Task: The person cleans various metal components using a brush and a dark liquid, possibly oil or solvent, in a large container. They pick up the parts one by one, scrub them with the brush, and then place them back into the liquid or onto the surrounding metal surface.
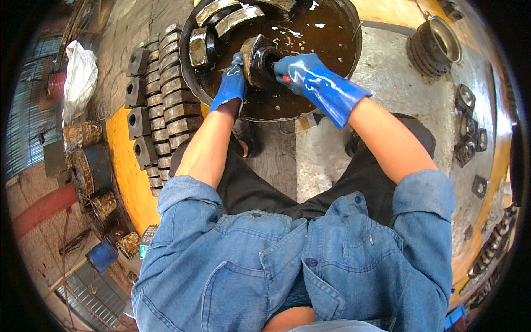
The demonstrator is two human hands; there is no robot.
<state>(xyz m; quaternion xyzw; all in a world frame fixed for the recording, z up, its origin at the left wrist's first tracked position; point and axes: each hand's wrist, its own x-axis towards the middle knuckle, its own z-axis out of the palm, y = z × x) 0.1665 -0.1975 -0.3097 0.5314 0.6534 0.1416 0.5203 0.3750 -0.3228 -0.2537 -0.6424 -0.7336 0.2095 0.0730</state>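
A wide round tub [354, 61] of dark brown liquid stands in front of me between my feet. Over the liquid, a wet metal block [253, 61] with a round bore is tilted up, its opening turned to the right. My left hand [233, 77], in a blue rubber glove, grips the block's left side. On the right, my right hand [301, 72], gloved the same way, is closed at the mouth of the bore. A small red piece [286, 78] shows at its fingers; the rest of that item is hidden. Curved metal pieces [239, 21] lie at the tub's far left.
Left of the tub are rows of stacked curved metal pieces [181, 105] and several square blocks with holes [135, 91]. A white sack [80, 80] lies farther left. To the right stand stacked metal rings [428, 50] and several square flanged parts [466, 99] on the floor.
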